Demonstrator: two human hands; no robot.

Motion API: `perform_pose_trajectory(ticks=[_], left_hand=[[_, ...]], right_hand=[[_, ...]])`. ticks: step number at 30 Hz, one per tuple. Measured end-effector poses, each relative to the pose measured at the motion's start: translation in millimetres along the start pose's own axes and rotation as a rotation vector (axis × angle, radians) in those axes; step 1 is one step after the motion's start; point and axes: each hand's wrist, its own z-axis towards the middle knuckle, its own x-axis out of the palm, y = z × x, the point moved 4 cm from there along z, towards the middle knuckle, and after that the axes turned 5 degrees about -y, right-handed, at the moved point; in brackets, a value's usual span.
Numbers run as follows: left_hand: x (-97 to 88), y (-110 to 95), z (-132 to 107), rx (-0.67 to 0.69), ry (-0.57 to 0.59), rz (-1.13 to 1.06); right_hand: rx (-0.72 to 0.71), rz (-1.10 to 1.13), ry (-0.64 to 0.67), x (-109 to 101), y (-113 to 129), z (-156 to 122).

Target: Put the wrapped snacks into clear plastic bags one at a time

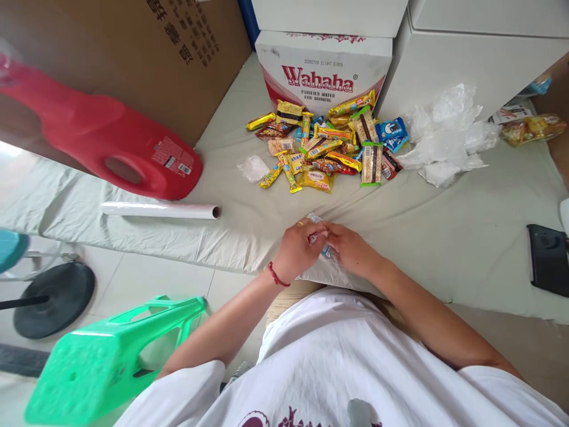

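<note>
Close to the front edge of the cloth-covered surface, my left hand (pixel 294 251) and my right hand (pixel 355 250) meet with their fingertips together. Both are closed on a clear plastic bag (pixel 315 217) with blue and white showing in it; the fingers cover most of it, so its contents cannot be made out. A red cord bracelet (pixel 278 275) circles my left wrist. Beyond the hands lies a pile of wrapped snacks (pixel 326 148) in yellow, brown, blue and green-edged packets. A small crumpled clear wrapper (pixel 254 169) rests at the pile's left.
Behind the snacks stands a Wahaha water carton (pixel 329 71). Crumpled clear plastic (pixel 453 139) lies to the right, and a black phone (pixel 549 258) farther right. On the left are a red jug (pixel 146 160) and a white roll (pixel 162 210). A green stool (pixel 89 362) is below.
</note>
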Motion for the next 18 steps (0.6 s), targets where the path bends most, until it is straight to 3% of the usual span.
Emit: perform_pose_trajectory(ticks=[3, 6, 9, 12, 14, 18], left_hand=[[12.8, 10, 1, -0.066, 0.036, -0.029], [22.2, 17, 4, -0.056, 0.051, 0.087], [29.6, 18, 3, -0.075, 0.004, 0.233], [32.4, 19, -1, -0.163, -0.037, 0.225], [30.4, 20, -3, -0.213, -0.059, 0.181], [23.9, 18, 0, -0.244, -0.049, 0.178]], right_hand=[[0.002, 0.111, -0.005, -5, -4, -5], [0.078, 0.372, -0.046, -18, -13, -14], [0.363, 0.517, -0.323, -39, -31, -27], [0.535, 0.344, -0.620, -57, -32, -43], [0.522, 0.207, -0.589, -56, -21, -49], [0.510, -0.002, -0.279, -35, -6, -56]])
